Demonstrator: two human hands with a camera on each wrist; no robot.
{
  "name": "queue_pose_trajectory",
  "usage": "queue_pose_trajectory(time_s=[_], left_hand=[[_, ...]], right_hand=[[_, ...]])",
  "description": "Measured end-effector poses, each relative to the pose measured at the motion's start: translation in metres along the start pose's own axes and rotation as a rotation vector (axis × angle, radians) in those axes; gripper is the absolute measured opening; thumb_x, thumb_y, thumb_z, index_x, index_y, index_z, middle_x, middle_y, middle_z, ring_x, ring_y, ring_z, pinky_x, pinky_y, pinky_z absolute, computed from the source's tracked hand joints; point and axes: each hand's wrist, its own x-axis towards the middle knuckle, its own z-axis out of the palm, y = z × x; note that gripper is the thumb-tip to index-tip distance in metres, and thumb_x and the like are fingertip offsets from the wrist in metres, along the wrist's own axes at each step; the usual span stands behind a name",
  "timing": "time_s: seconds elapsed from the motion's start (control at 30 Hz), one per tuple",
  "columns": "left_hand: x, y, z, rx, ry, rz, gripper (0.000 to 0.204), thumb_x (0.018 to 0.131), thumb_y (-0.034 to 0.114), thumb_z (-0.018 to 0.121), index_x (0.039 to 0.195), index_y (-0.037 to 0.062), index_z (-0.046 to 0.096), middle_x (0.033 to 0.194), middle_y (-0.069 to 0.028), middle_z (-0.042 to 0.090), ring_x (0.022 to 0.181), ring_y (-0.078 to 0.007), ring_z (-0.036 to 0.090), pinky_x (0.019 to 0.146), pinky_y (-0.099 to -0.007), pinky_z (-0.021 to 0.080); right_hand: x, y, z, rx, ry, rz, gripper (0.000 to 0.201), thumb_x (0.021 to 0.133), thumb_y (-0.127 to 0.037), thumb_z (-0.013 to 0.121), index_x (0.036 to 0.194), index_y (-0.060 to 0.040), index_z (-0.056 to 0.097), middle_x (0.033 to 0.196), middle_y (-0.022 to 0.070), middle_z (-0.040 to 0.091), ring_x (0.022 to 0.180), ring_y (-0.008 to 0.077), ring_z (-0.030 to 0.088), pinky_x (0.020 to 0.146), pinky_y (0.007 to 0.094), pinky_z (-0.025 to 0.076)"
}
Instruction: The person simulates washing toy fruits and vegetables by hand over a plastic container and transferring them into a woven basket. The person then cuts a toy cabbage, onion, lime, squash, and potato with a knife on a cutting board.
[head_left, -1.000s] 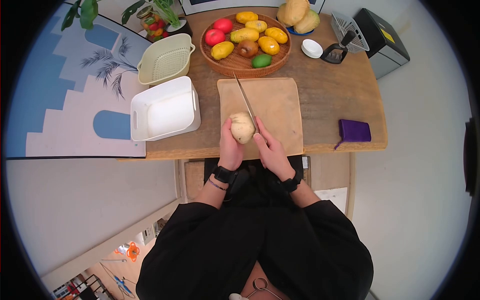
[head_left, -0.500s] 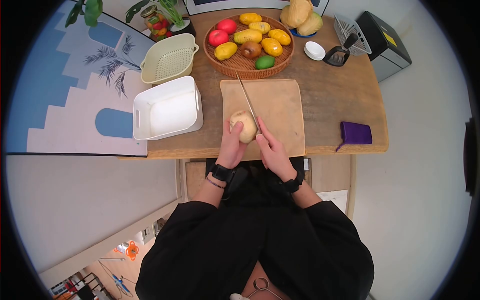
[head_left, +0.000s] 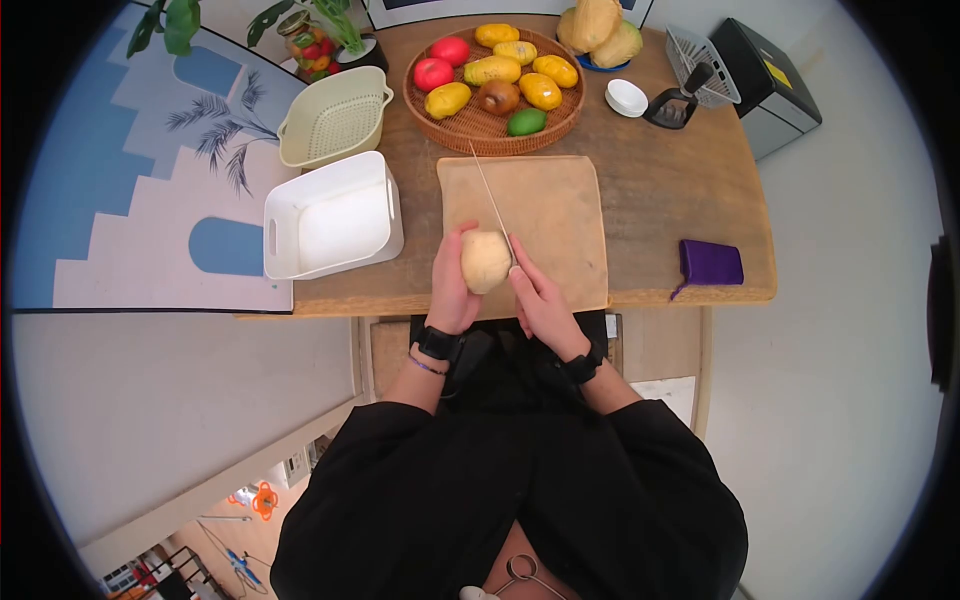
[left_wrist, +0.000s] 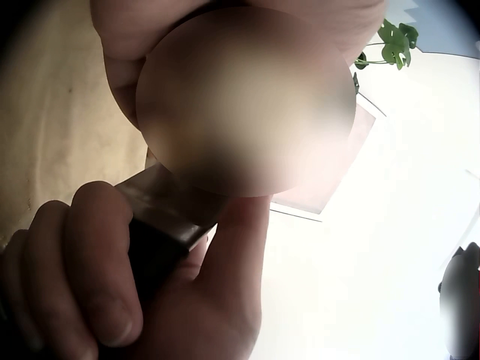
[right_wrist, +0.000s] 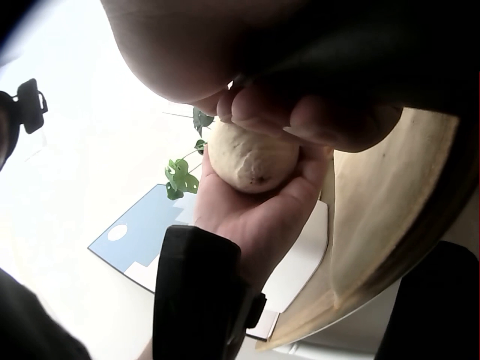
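A pale, round vegetable [head_left: 486, 262] sits in my left hand [head_left: 452, 285], gripped from its left side over the near part of the cutting board [head_left: 555, 205]. In the right wrist view, the vegetable [right_wrist: 253, 159] lies on the left palm [right_wrist: 251, 225], and a small dark spot shows on it. My right hand [head_left: 547, 305] holds a long knife [head_left: 489, 194] by its black handle. Its blade points away from the body, the base close against the vegetable's right side. The left wrist view shows fingers curled round the handle [left_wrist: 157, 251]; there the vegetable is blurred.
Beyond the board stands a wicker tray [head_left: 425, 122] of yellow, red, brown and green produce. To the left are a white bin [head_left: 335, 225] and a cream colander [head_left: 335, 120]. A purple pouch [head_left: 712, 263] and a small white bowl [head_left: 626, 98] lie to the right.
The vegetable has turned in my left hand and shows a smoother face. My left thumb has moved from its front to its left side. The right hand and knife stay nearly in place.
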Motion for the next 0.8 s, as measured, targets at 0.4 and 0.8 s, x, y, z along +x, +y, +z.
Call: queue_pose_trajectory(time_s=[0.4, 0.8], left_hand=[[-0.01, 0.013, 0.014, -0.086, 0.007, -0.104, 0.036, 0.111, 0.036, 0.044, 0.13, 0.0069, 0.051, 0.124, -0.005, 0.06, 0.114, -0.0159, 0.061, 0.092, -0.0349, 0.055], [-0.008, 0.004, 0.012, 0.022, 0.033, 0.021, 0.043, 0.1, 0.014, 0.065, 0.136, 0.003, 0.045, 0.126, -0.0079, 0.058, 0.115, -0.0169, 0.059, 0.099, -0.034, 0.05]], right_hand=[[0.008, 0.024, -0.001, -0.026, 0.078, -0.12, 0.055, 0.109, -0.025, 0.05, 0.161, -0.0166, 0.033, 0.104, 0.0025, 0.07, 0.048, 0.0023, 0.043, 0.045, 0.0213, 0.039], [0.007, 0.014, 0.003, 0.033, 0.107, -0.089, 0.056, 0.109, -0.025, 0.05, 0.161, -0.0156, 0.032, 0.128, 0.0005, 0.067, 0.052, 0.0007, 0.04, 0.047, 0.0204, 0.037]])
